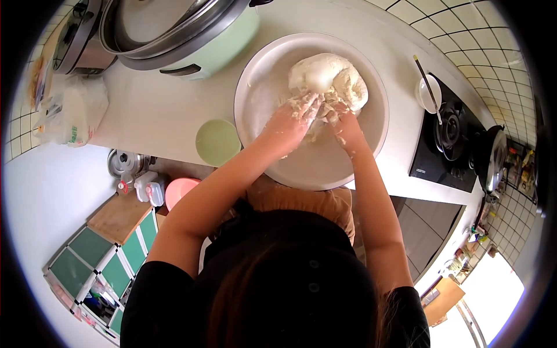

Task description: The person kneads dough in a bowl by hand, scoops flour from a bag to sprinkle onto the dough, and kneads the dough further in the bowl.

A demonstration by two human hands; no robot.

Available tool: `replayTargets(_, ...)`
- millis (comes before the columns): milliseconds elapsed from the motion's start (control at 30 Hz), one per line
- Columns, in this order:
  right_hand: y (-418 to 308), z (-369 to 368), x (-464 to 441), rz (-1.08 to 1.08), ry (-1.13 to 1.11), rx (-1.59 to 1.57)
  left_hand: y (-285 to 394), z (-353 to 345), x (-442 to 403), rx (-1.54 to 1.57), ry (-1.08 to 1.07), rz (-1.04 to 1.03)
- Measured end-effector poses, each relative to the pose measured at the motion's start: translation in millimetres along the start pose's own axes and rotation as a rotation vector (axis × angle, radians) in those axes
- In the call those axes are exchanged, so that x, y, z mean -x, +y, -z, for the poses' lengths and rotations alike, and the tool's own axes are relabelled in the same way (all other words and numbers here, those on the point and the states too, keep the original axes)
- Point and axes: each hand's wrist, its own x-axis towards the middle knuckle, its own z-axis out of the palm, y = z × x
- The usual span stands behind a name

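The step in hand appears to be working a soft dough by hand. The dough mass sits at one o'clock inside the wide metal basin, with a rounded, fairly smooth top and a ragged, crumbly side facing the person. The left hand touches it at seven o'clock and the right hand at about five. The left fingers lie close together, narrow, against the ragged edge; the right fingers bend into the same loose bits. Whether either hand closes round a piece, I cannot tell. Sticky scraps cling to both. As a judgement, any further press calls for gathering these loose bits against the main mass, with the fingers kept inside the basin rim.

Counted: one basin, one main dough mass, two hands, and dough scraps too many and too small to count. Two small bowls show: a green bowl just beside the basin at eight o'clock, and a white bowl at three o'clock, by the edge of one black cooktop. One slender stick leans across the white bowl. One pale green cooker stands at ten o'clock, and one plastic bag lies at nine.
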Motion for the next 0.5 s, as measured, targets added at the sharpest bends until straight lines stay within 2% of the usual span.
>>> replayTargets(67,-16.6,20.2,4.1,-0.353,-0.068,-0.528,0.0,-23.2,-11.0,0.078,-0.027,-0.006)
replayTargets(100,-10.7,22.5,6.2,-0.239,-0.034,-0.726,-2.5,-30.9,-16.9,0.009,0.039,-0.104)
replayTargets(133,-7.0,23.9,7.9,-0.123,0.004,-0.922,-4.5,-38.6,-21.5,-0.031,0.038,-0.102)
replayTargets(167,-3.7,31.2,16.3,-0.079,0.003,-0.733,-5.6,-46.8,-24.6,-0.070,0.035,-0.100)
replayTargets(267,-9.1,50.2,41.2,0.093,0.043,-0.468,-6.3,-62.2,-21.3,-0.226,-0.024,-0.077)
replayTargets(367,-45.4,57.3,58.7,0.079,0.138,-0.526,-4.0,-65.7,-24.7,-0.329,-0.122,-0.026)
replayTargets(467,-38.4,31.3,52.2,0.091,0.049,0.203,2.9,-60.2,-27.5,-0.303,-0.183,0.016)
replayTargets(500,-23.0,15.5,42.7,0.120,0.024,0.309,3.4,-55.4,-29.4,-0.283,-0.194,0.027)
